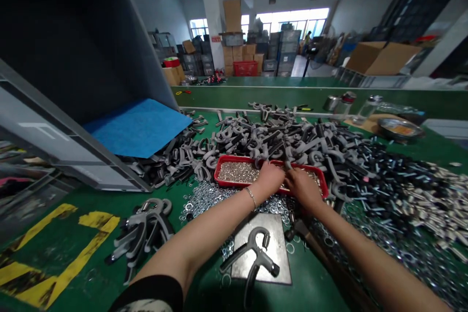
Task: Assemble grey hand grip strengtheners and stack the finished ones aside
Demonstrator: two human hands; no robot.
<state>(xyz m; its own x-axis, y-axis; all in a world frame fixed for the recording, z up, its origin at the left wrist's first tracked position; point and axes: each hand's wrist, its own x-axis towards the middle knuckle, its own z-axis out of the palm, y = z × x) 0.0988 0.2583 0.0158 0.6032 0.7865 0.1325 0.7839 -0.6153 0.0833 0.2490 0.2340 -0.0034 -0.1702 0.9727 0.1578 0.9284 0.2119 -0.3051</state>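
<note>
Nearest the camera, a black-edged sleeve [153, 288] ends on the left arm, beside a Y-shaped grey-and-black hand grip [260, 255] lying on a smooth, square-cornered metal plate [278, 224]. Beyond the plate sit two shallow red plastic trays: the left tray [230, 185] is filled with tiny, shiny metal pieces, and the right tray [323, 184] holds similar bits, partly covered by the hands. The left hand [269, 178] and right hand [302, 187] meet over the right tray, fingers curled and fingertips close together; whether they pinch anything I cannot tell. Glinting metal rings [206, 202] spread loosely before the trays, while curved, matte grey handles [248, 135] heap up behind them. At left, a big rigid grey bin [141, 48] rests on its side, a flat blue sheet [142, 126] lining its lower wall and sticking out past the mouth. To the right, black parts [383, 175] mingle with slim bolts beside pale metal cylinders [435, 197]; farther back, a round steel bowl [383, 128] contains something orange, near a clear jar [367, 110].
</note>
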